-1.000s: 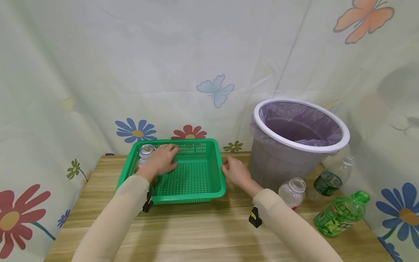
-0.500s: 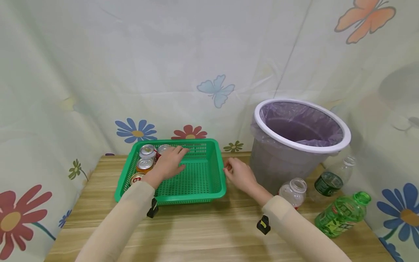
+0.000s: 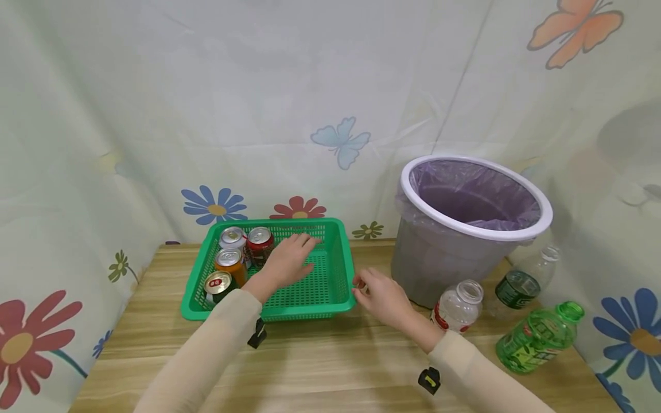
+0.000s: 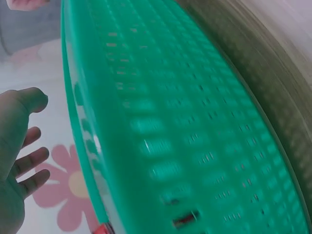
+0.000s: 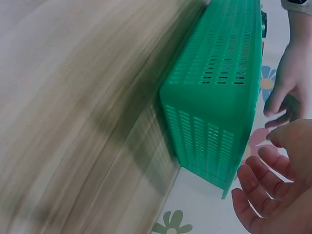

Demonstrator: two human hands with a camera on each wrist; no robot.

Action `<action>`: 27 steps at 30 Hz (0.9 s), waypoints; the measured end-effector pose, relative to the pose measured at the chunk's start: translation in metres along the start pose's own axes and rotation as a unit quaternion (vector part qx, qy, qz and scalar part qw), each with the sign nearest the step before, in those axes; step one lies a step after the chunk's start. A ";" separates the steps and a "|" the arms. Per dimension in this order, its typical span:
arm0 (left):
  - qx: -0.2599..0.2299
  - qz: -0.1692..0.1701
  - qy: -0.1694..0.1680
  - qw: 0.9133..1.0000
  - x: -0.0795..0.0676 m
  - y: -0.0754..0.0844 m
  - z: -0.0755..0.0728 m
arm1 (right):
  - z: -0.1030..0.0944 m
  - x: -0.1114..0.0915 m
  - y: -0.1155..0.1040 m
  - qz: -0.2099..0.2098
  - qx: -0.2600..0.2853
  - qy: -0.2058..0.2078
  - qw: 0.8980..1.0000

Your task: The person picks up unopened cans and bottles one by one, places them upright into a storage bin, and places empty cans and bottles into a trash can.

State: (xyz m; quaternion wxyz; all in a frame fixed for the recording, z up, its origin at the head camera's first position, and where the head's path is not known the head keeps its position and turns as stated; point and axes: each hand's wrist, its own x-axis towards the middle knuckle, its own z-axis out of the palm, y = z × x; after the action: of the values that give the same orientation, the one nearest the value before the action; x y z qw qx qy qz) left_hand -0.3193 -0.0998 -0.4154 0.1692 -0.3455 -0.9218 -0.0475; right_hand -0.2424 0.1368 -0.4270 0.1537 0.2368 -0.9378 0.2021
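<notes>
A green plastic basket sits on the wooden table. Along its left side stand several drink cans: a silver-topped pale can, a dark red can, an orange can and a dark can with a gold top. My left hand hovers over the basket's middle, fingers spread and relaxed around nothing; the left wrist view shows the same hand beyond the rim. Just outside the basket's right front corner is my right hand, its fingers loosely bent and holding nothing, as the right wrist view confirms.
Behind my right hand stands a grey bin with a white rim and purple liner. Near it are a clear bottle with a red label, a clear bottle with a green label and a green bottle. A patterned curtain hangs behind.
My left hand has moved right, from above the cans to the basket's middle, uncovering the cans. My right hand has drawn from the basket's right rim toward the front.
</notes>
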 end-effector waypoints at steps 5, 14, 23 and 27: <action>-0.006 0.018 0.023 1.000 0.010 0.014 -0.001 | -0.007 -0.011 -0.001 -0.020 -0.004 0.019 1.000; -0.020 0.029 0.039 0.999 0.031 0.038 -0.008 | -0.021 -0.031 0.005 -0.058 -0.010 0.060 0.996; -0.059 0.021 0.039 0.997 0.054 0.063 -0.021 | -0.034 -0.049 0.011 -0.086 -0.002 0.110 0.990; -0.098 0.001 0.021 0.995 0.063 0.075 -0.027 | -0.043 -0.056 0.011 -0.090 0.007 0.127 0.988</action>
State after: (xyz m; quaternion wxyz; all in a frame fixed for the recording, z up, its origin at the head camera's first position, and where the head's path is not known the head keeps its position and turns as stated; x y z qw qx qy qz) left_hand -0.3072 -0.0096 -0.3707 0.1542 -0.3600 -0.9087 -0.1444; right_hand -0.1929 0.1865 -0.4146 0.2878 0.2938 -0.8840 0.2221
